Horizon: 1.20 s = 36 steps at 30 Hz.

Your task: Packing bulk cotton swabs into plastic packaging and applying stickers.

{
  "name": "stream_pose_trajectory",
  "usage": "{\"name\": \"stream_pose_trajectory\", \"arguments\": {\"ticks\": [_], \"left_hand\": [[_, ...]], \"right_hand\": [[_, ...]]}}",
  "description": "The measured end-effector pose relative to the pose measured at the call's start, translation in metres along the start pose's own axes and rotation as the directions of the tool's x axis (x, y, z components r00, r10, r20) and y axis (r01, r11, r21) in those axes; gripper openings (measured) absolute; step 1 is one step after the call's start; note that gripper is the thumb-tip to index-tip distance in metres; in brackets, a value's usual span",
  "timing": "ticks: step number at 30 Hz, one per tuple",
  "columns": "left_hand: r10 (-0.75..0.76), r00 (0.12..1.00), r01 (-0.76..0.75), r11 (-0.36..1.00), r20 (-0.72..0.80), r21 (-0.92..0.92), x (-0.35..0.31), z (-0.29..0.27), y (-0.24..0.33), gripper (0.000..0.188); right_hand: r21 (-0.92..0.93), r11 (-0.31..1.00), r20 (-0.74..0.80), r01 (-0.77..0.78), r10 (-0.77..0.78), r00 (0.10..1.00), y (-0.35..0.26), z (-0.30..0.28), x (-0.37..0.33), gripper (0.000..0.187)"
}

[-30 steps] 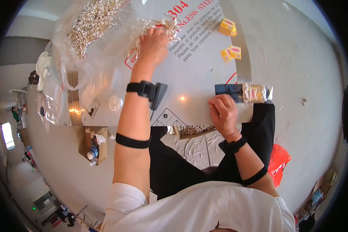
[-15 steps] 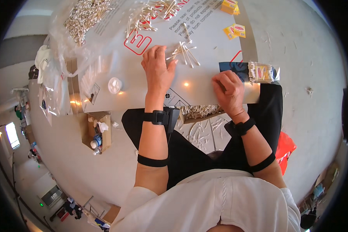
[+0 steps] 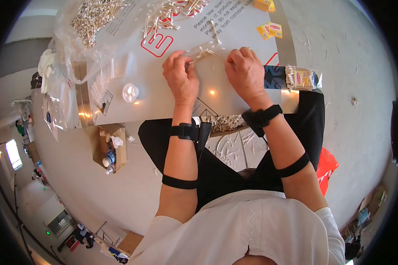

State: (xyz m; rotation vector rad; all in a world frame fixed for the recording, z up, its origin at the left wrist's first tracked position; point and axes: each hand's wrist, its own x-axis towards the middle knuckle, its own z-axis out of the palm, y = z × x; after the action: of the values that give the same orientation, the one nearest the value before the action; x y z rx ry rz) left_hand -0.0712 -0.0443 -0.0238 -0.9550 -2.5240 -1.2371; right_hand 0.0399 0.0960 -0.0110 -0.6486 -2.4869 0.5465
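A few white-tipped cotton swabs (image 3: pixel 204 54) lie on the grey printed board (image 3: pixel 150 84) between my hands. My left hand (image 3: pixel 181 81) is closed at their left side, its fingertips on the end of a swab. From the right, my right hand (image 3: pixel 246 75) curls its fingers in and pinches the end of another swab. Fingertips of both hands are partly hidden. Just right of my right hand, a clear pack of cotton swabs (image 3: pixel 301 78) with a yellow label lies on a dark strip (image 3: pixel 275 77).
Loose swabs (image 3: pixel 163 20) lie farther off, beside a clear bag full of swabs (image 3: pixel 93 22). Yellow cards (image 3: pixel 269 30) sit at the far right, and a small round clear container (image 3: pixel 130 92) at the left. Below the board's near edge is a box of swabs (image 3: pixel 227 123).
My right hand has moved left and away from me, off the dark strip to the swabs. My left hand stays close by, and swabs there have shifted and now span between both hands.
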Motion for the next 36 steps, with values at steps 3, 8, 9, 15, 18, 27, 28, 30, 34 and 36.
{"name": "stream_pose_trajectory", "arguments": {"ticks": [3,8,9,15,18,27,28,30,34,36], "left_hand": [[-0.03,0.999,0.03,0.999,-0.022,-0.013,-0.004,0.0,-0.003,0.021],[-0.063,0.998,0.062,0.994,-0.002,-0.085,-0.006,-0.006,0.0,0.023],[-0.011,1.0,0.011,1.0,0.012,-0.019,-0.008,-0.008,0.001,0.024],[-0.059,0.998,0.062,0.993,0.026,-0.104,-0.016,-0.015,0.011,0.033],[-0.095,0.995,0.091,0.99,-0.032,-0.108,-0.022,-0.023,0.014,0.04],[0.12,0.981,-0.141,0.981,0.15,0.136,-0.035,-0.025,0.037,0.034],[0.12,0.981,-0.141,0.98,0.151,0.137,-0.036,-0.025,0.037,0.034],[0.106,0.983,-0.128,0.981,0.15,0.144,-0.039,-0.026,0.033,0.025],[0.122,0.982,-0.141,0.982,0.141,0.127,-0.043,-0.027,0.029,0.021],[0.134,0.981,-0.153,0.979,0.138,0.136,-0.044,-0.027,0.029,0.02]], "right_hand": [[0.144,0.989,0.019,-0.031,0.029,0.999,0.01,-0.013,-0.008,0.009],[0.293,0.956,0.043,-0.001,-0.012,0.999,0.013,-0.035,-0.03,0.009],[0.312,0.95,0.055,-0.005,-0.013,0.998,0.013,-0.037,-0.032,0.011],[0.347,0.937,0.096,0.037,-0.074,0.993,0.011,-0.043,-0.037,0.021],[0.427,0.903,0.054,-0.053,0.033,0.998,0.015,-0.042,-0.047,0.025],[0.303,0.953,0.047,-0.006,-0.009,0.999,0.012,-0.044,-0.053,0.031],[0.304,0.953,0.047,-0.007,-0.008,0.999,0.012,-0.044,-0.054,0.031],[0.304,0.953,0.061,0.014,-0.034,0.998,0.015,-0.043,-0.055,0.026],[0.29,0.956,0.063,0.034,-0.054,0.997,0.017,-0.042,-0.055,0.022],[0.315,0.949,0.04,0.025,-0.039,0.998,0.016,-0.042,-0.054,0.018]]}}
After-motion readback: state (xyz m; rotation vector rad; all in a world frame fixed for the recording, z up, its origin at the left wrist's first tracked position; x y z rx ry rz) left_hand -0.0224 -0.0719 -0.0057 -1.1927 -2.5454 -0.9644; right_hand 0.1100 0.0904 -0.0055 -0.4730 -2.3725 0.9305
